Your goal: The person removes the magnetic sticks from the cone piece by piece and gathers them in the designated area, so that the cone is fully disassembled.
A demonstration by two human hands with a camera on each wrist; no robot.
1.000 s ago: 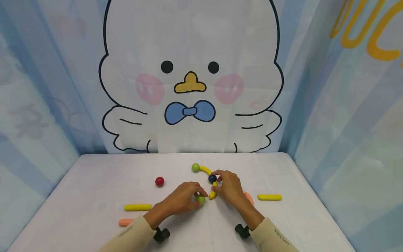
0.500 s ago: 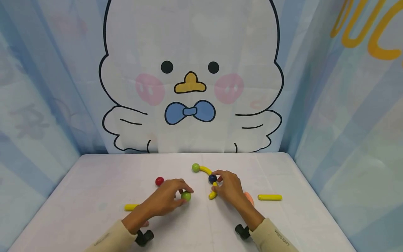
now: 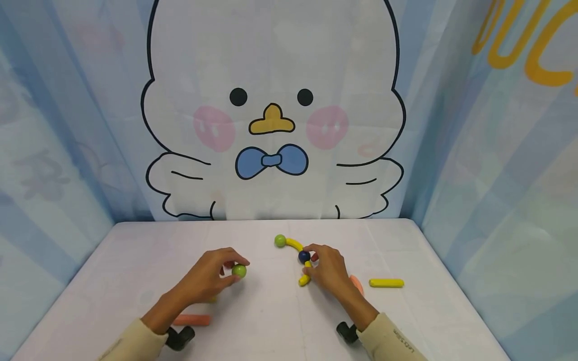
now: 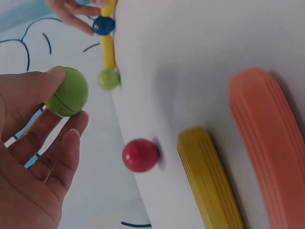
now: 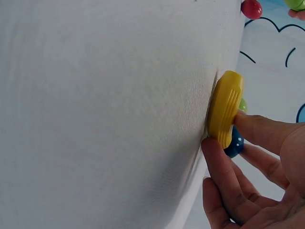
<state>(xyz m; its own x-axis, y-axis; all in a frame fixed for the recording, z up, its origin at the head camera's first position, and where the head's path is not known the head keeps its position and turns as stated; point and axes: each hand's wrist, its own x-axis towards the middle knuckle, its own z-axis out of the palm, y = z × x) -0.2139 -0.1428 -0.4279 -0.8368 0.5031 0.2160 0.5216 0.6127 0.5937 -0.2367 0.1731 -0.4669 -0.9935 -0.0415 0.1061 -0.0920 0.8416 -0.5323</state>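
My left hand (image 3: 203, 276) pinches a glossy green ball (image 3: 239, 271) between thumb and fingers. In the left wrist view that ball (image 4: 71, 90) shows a seam line. On the right, my other hand (image 3: 329, 268) holds a curved yellow stick (image 5: 224, 109) low over the white table, thumb on one side and fingers on the other. This stick runs to a dark blue ball (image 3: 304, 256), partly covered by the fingers. Beyond it, a second curved yellow stick (image 3: 295, 244) leads to another green ball (image 3: 280, 240), making one bent chain.
A red ball (image 4: 140, 155) lies near my left hand, hidden behind it in the head view. Closer in are a yellow bar (image 4: 209, 176) and a salmon bar (image 3: 194, 320). Far right lies a straight yellow bar (image 3: 386, 283), with a salmon piece (image 3: 356, 284) partly behind my right wrist.
My left hand has carried the green ball leftward, away from the chain's near end. It now covers the red ball and most of the left yellow bar. The right hand stays in place.
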